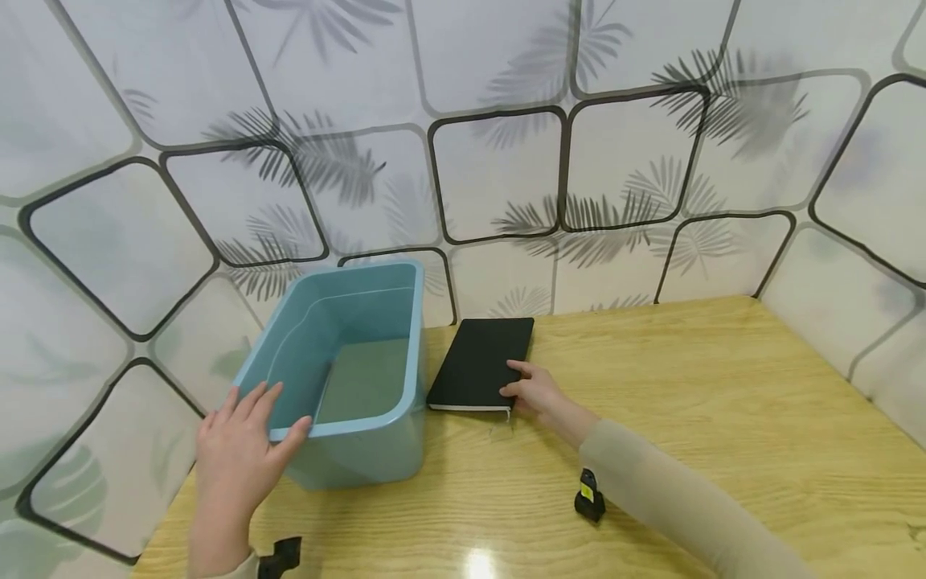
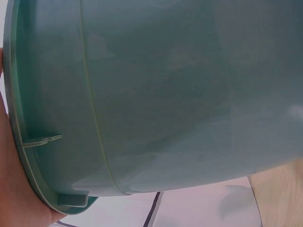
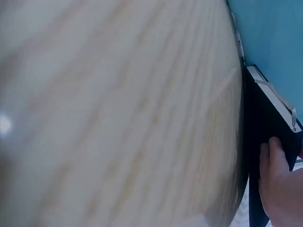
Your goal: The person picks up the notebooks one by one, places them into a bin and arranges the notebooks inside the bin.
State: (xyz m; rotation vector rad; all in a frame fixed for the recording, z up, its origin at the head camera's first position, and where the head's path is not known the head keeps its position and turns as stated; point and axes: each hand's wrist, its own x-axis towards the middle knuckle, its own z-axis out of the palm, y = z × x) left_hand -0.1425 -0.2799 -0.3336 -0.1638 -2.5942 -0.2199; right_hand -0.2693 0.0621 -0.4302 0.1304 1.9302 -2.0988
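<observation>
A light blue plastic tub (image 1: 369,450) stands on the wooden table at centre left. My left hand (image 1: 239,450) rests on its near left corner, with fingers spread over the rim and the thumb along the near edge. In the left wrist view the tub's outer wall (image 2: 165,104) fills most of the picture. To the tub's right is a black notebook (image 1: 481,362) with white pages and a ribbon end. My right hand (image 1: 538,392) pinches its right edge near the front corner. In the right wrist view, fingers (image 3: 277,158) lie against the notebook's black underside.
The wooden table (image 1: 687,386) extends to the right of the notebook. A wall covering (image 1: 499,177) with leaf prints and dark outlined shapes rises behind and at both sides. Black straps with small devices (image 1: 589,497) sit at the wrists.
</observation>
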